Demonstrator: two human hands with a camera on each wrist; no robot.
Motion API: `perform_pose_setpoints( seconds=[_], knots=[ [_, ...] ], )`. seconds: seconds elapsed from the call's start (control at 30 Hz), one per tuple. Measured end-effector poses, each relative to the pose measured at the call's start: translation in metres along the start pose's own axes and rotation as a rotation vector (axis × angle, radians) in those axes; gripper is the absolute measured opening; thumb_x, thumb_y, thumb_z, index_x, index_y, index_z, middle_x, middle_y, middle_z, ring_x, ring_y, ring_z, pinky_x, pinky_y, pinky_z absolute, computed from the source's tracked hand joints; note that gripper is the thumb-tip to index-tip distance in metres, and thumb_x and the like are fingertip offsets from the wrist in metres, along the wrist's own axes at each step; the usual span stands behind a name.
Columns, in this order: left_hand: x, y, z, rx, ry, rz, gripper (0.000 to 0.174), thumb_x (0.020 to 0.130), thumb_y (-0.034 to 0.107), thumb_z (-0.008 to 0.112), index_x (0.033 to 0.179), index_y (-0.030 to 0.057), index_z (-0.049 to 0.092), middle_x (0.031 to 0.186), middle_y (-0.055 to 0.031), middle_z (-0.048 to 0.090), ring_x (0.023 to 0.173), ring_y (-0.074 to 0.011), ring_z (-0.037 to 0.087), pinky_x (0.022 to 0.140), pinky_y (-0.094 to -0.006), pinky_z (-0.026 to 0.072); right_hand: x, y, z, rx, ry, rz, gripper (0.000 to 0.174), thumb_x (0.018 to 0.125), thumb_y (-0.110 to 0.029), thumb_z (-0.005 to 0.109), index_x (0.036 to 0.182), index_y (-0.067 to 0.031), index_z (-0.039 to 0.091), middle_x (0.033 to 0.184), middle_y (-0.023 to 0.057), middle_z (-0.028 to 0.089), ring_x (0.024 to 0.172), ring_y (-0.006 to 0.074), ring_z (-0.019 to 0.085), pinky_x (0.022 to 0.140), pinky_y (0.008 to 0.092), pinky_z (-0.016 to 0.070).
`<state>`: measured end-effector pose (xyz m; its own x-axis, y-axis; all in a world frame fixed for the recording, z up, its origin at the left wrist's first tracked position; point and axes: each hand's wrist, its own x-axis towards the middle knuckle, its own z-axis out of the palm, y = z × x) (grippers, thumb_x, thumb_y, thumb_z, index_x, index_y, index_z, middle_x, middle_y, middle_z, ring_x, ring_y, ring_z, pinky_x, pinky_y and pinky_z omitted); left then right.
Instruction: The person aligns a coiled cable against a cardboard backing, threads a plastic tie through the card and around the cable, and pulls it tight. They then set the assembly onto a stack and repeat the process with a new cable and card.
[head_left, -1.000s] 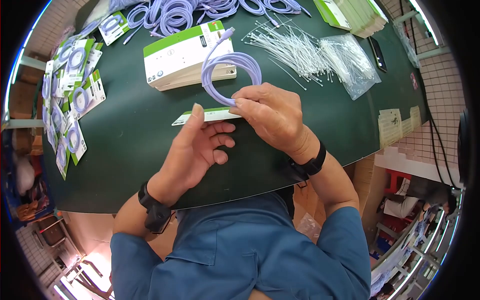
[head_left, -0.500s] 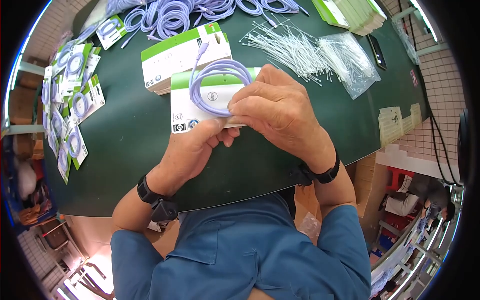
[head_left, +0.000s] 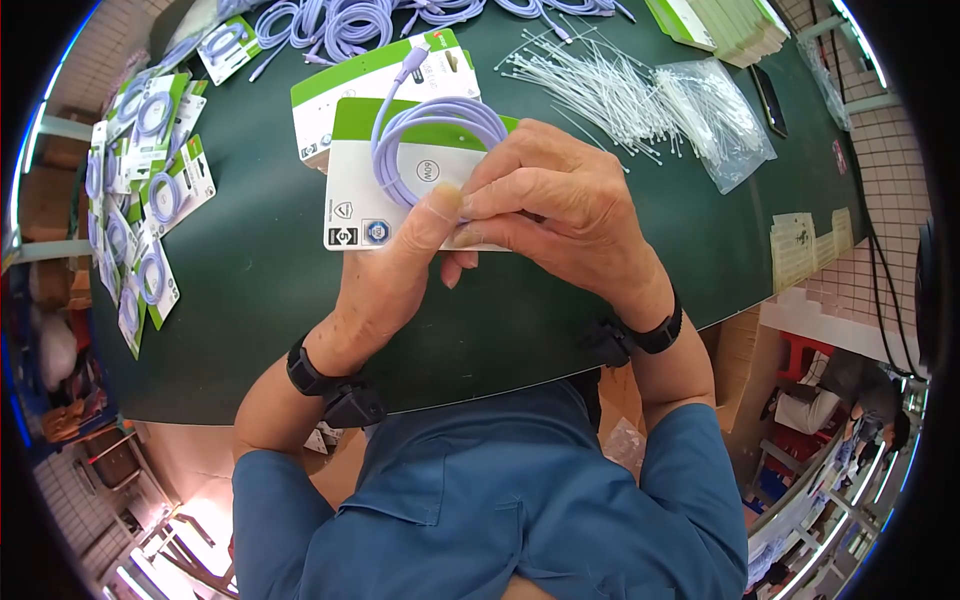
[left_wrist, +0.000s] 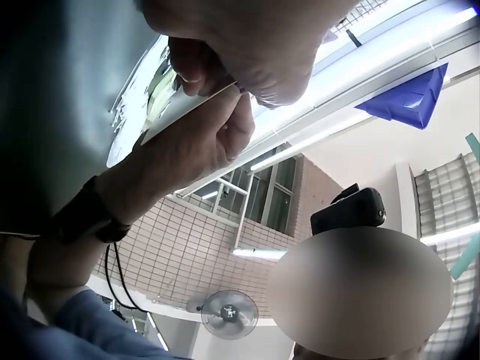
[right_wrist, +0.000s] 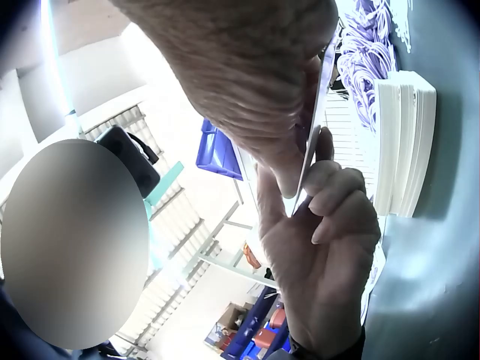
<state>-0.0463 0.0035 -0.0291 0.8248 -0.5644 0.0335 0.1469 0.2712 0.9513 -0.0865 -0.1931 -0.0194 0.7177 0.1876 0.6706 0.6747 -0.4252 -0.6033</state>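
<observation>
A white and green card [head_left: 350, 185] is held up over the table, with a coiled lilac cable [head_left: 385, 150] lying against its face. The left hand [head_left: 385, 275] pinches the card's lower edge, thumb in front and fingers behind. At the coil's lower part, the right hand [head_left: 575, 215] grips cable and card, its fingertips close to the left thumb. In the right wrist view the left hand [right_wrist: 322, 255] has its fingers behind the card [right_wrist: 315, 127]. The left wrist view shows the right hand [left_wrist: 176, 150] at the card's edge.
Behind the card stands a stack of cards [head_left: 310, 110]. White cable ties [head_left: 590, 85] and a bag of ties [head_left: 715, 120] lie back right, near a second card stack [head_left: 735, 30]. Lilac cables [head_left: 355, 25] lie at the back; carded cables [head_left: 150, 180] are piled left.
The card has come up from low and nearly edge-on to face the head view, behind the coil. The left hand, its fingers apart before, now pinches the card beside the right hand.
</observation>
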Motion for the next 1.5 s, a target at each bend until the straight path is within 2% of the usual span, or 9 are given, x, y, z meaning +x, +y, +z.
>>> perform_pose_setpoints(
  seconds=[0.07,0.17,0.43,0.57,1.0,1.13,1.27,1.37,1.5],
  knots=[
    [0.000,0.001,0.003,0.051,0.051,-0.018,0.073,0.101,0.028,0.069,0.160,0.0075,0.032,0.134,-0.0144,0.063,0.104,-0.0192,0.068,0.065,-0.0319,0.0586,0.000,-0.001,0.004,0.025,0.014,0.004,0.025,0.071,-0.004,0.092,0.090,-0.0071,0.076,0.088,0.0027,0.073,0.076,0.0191,0.065,0.064,0.0312,0.0503],
    [0.005,0.001,0.010,-0.002,0.127,0.058,0.065,0.100,0.029,0.070,0.150,0.0008,0.040,0.114,-0.0124,0.066,0.080,-0.0093,0.066,0.047,-0.0192,0.0502,0.000,-0.002,0.007,0.031,0.035,0.013,0.025,0.070,-0.003,0.092,0.090,-0.0067,0.077,0.088,0.0035,0.074,0.077,0.0192,0.067,0.064,0.0304,0.0526],
    [0.017,-0.013,0.019,0.058,0.271,0.242,0.037,0.099,0.017,0.062,0.131,-0.0023,0.056,0.104,-0.0091,0.066,0.063,-0.0079,0.059,0.040,-0.0219,0.0417,-0.003,-0.006,0.008,-0.017,0.041,0.034,0.032,0.068,-0.004,0.094,0.096,-0.0058,0.078,0.091,0.0056,0.076,0.080,0.0212,0.071,0.066,0.0306,0.0558],
    [0.010,0.000,0.015,0.049,0.250,0.034,0.033,0.098,0.013,0.058,0.127,-0.0033,0.058,0.102,-0.0094,0.066,0.058,-0.0081,0.056,0.041,-0.0227,0.0414,-0.002,-0.003,0.008,-0.023,0.029,-0.006,0.033,0.069,-0.003,0.094,0.099,-0.0057,0.079,0.094,0.0068,0.077,0.081,0.0215,0.071,0.067,0.0302,0.0568],
    [0.014,-0.001,0.010,0.086,0.168,-0.048,0.041,0.102,0.016,0.046,0.138,-0.0021,0.053,0.097,-0.0080,0.067,0.055,-0.0056,0.053,0.040,-0.0212,0.0403,-0.004,-0.012,0.013,-0.091,0.005,0.086,0.026,0.075,0.002,0.089,0.098,-0.0025,0.078,0.094,0.0087,0.076,0.078,0.0205,0.071,0.067,0.0288,0.0574],
    [0.017,-0.003,0.008,0.023,0.160,-0.058,0.038,0.103,0.016,0.044,0.135,-0.0025,0.054,0.095,-0.0078,0.067,0.053,-0.0061,0.052,0.040,-0.0213,0.0395,-0.005,-0.019,0.017,-0.037,0.006,0.235,0.023,0.077,0.003,0.087,0.097,-0.0015,0.078,0.093,0.0085,0.076,0.074,0.0152,0.069,0.064,0.0260,0.0553],
    [0.016,-0.009,0.003,0.051,0.110,-0.062,0.030,0.100,0.011,0.047,0.121,-0.0034,0.061,0.090,-0.0084,0.067,0.058,-0.0090,0.055,0.046,-0.0274,0.0465,-0.007,-0.021,0.022,-0.003,0.034,0.310,0.021,0.079,0.004,0.087,0.097,-0.0001,0.077,0.093,0.0077,0.075,0.073,0.0108,0.068,0.062,0.0235,0.0534],
    [0.023,-0.026,0.006,0.157,0.240,0.164,0.030,0.104,0.022,0.054,0.120,-0.0019,0.062,0.102,-0.0084,0.068,0.075,-0.0098,0.063,0.054,-0.0253,0.0491,-0.005,-0.018,0.024,-0.052,0.027,0.288,0.021,0.080,0.004,0.086,0.097,0.0003,0.077,0.094,0.0072,0.076,0.073,0.0101,0.067,0.062,0.0228,0.0526],
    [0.035,-0.037,-0.005,0.399,0.190,0.391,0.021,0.095,0.007,0.052,0.107,-0.0042,0.065,0.087,-0.0097,0.067,0.066,-0.0132,0.061,0.057,-0.0333,0.0537,-0.005,-0.013,0.027,-0.184,0.048,0.180,0.020,0.080,0.005,0.086,0.097,-0.0004,0.076,0.094,0.0072,0.075,0.073,0.0111,0.067,0.062,0.0242,0.0539]
  ],
)
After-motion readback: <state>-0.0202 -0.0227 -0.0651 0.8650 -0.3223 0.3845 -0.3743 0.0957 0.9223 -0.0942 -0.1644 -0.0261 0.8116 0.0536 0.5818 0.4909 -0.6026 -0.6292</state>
